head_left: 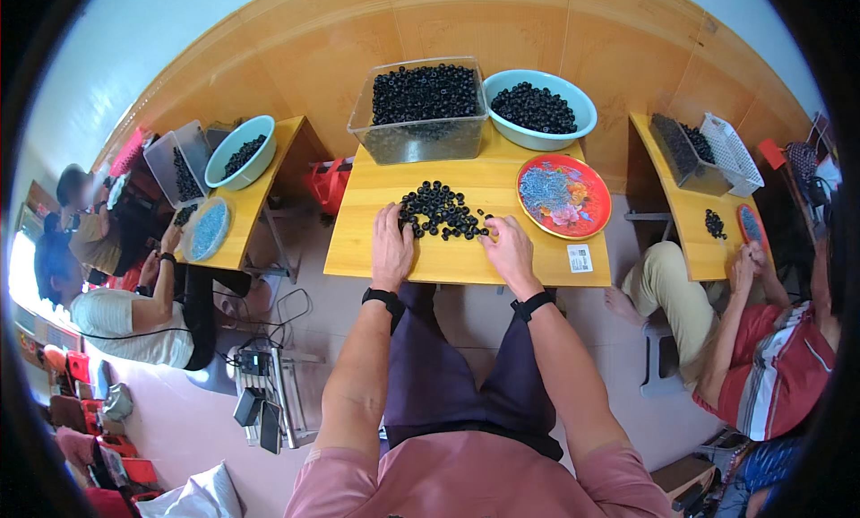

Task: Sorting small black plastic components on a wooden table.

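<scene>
A loose pile of small black ring-shaped pieces [439, 206] lies on the yellow wooden table [367, 240] in front of me. My left hand [391, 247] rests palm down at the pile's left edge, its fingers stretched out and touching the nearest pieces. At the right edge is my right hand [510, 249], fingers bent and tips close together beside a few stray rings. What lies between those fingertips is too small to make out. A red floral tray [593, 215], right of the pile, holds a heap of small blue-grey pieces [548, 191].
Behind the pile stand a clear plastic bin [425, 149] and a light-blue basin [587, 124], both filled with black rings. A printed label [580, 258] sits at the front right corner. Other people work at a left table [255, 200] and a right table [667, 195].
</scene>
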Demonstrator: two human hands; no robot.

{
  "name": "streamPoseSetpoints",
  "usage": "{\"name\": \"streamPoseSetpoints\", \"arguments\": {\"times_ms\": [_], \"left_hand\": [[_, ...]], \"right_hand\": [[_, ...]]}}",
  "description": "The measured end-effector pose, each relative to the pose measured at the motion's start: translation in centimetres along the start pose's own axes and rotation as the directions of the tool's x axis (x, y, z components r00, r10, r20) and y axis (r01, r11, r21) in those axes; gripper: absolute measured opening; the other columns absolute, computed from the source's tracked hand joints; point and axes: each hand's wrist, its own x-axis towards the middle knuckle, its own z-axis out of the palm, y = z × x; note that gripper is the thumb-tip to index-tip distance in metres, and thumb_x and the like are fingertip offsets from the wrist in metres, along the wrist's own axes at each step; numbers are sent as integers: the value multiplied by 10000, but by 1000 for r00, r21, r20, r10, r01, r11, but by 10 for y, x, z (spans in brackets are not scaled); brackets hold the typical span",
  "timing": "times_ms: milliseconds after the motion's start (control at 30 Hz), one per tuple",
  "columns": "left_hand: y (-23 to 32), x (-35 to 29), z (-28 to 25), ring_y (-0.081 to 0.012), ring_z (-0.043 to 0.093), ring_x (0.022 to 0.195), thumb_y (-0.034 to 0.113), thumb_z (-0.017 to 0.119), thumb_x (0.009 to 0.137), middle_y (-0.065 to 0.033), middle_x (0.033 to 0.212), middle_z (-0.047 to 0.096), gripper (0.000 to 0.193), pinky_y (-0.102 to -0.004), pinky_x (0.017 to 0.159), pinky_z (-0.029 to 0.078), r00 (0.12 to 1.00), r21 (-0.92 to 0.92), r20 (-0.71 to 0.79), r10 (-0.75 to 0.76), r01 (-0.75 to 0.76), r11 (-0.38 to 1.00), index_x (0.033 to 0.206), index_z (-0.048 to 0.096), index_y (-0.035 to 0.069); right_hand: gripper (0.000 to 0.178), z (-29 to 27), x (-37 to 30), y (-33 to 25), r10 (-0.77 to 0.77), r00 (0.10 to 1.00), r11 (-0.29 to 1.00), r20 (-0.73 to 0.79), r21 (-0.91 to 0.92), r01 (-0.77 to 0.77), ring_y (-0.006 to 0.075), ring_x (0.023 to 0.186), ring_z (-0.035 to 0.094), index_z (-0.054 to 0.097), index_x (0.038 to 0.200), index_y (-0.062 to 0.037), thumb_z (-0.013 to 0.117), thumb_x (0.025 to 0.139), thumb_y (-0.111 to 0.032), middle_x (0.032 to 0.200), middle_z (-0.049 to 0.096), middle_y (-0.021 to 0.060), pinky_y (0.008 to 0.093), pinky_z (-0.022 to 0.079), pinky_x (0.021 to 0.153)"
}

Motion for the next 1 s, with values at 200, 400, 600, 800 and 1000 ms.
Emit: {"name": "streamPoseSetpoints", "arguments": {"times_ms": [200,400,600,800,1000], "left_hand": [[8,2,-2,-403,440,1351,98,599,937,-241,1411,506,451,-467,1164,349,1000,-36,14,-2,2,999,1354,481,-25],[0,1,-1,-414,425,1369,109,627,931,-243,1429,490,482,-474,1157,355,998,-163,-26,-59,54,985,1368,472,-23],[11,7,-14,-421,457,1333,77,675,888,-248,1413,494,506,-486,1119,390,999,-144,-41,-9,3,990,1342,479,-33],[2,-2,-5,-424,473,1301,16,672,880,-245,1383,508,476,-468,1123,385,997,-254,-72,-9,-9,967,1323,502,-25],[4,-2,-13,-419,499,1256,22,676,875,-243,1325,535,431,-481,1080,411,999,-231,-36,-27,18,973,1281,535,-7]], "right_hand": [[296,-5,-3,-3,69,998,996,-2,-58,-69,276,898,671,693,1053,-57,801,799,-164,966,650,101,415,534,763],[307,1,0,3,34,999,997,21,-70,-33,260,845,658,696,1043,-51,814,785,-168,926,646,98,389,523,728],[301,-5,3,-3,64,998,996,15,-57,-63,238,691,598,708,1035,-43,820,767,-123,843,624,93,369,479,643],[214,-4,-2,-6,82,997,995,6,-60,-82,234,677,601,705,948,-34,811,784,-120,831,623,90,356,483,632],[239,-7,-2,-12,128,992,992,15,-7,-128,240,655,627,642,968,-24,790,806,-120,809,678,97,369,508,642]]}}
